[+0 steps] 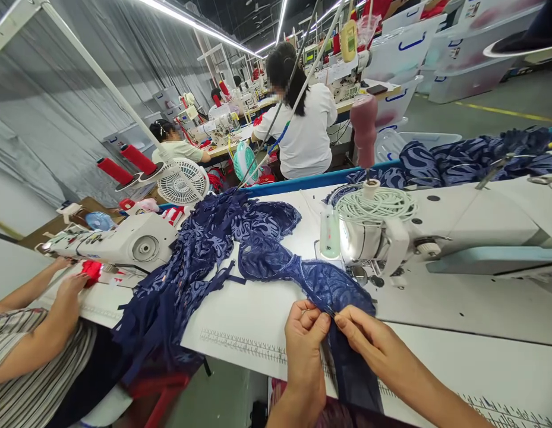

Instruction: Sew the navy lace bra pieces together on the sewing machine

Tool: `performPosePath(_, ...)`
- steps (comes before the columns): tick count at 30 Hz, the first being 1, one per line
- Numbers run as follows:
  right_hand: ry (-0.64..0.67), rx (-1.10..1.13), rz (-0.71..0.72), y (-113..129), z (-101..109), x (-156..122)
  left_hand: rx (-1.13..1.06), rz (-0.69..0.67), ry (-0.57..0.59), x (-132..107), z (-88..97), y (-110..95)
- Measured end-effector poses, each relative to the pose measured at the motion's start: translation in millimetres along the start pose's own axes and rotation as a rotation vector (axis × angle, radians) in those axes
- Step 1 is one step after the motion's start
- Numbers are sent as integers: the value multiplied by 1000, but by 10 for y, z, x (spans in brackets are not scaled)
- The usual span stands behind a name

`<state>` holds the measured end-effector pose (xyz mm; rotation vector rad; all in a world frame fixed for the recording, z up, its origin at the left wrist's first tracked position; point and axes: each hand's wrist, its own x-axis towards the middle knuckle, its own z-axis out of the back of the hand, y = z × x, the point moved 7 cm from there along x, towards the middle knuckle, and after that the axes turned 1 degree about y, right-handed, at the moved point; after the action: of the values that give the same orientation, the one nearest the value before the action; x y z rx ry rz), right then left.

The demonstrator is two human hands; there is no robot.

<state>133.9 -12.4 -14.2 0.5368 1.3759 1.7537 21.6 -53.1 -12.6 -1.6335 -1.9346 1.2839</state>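
A navy lace garment lies across the white sewing table, one end hanging over the near edge. My left hand pinches its edge with thumb and fingers closed. My right hand meets it from the right, fingertips pressed on the same edge of fabric. Just behind them stands the white sewing machine, its needle area a little beyond and right of my hands.
A heap of navy lace pieces sprawls to the left and more lies behind the machine. A person in a striped top works red fabric at the left machine. Other people sit further back. A small fan stands nearby.
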Motion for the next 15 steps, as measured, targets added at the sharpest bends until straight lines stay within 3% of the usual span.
performPosePath(11,-51,38,0,0,-53,56,35,-3,-11,-24,-22,8)
performPosePath(15,-132,-29,12,-46,161,-15,76,0,-31,-45,29,-10)
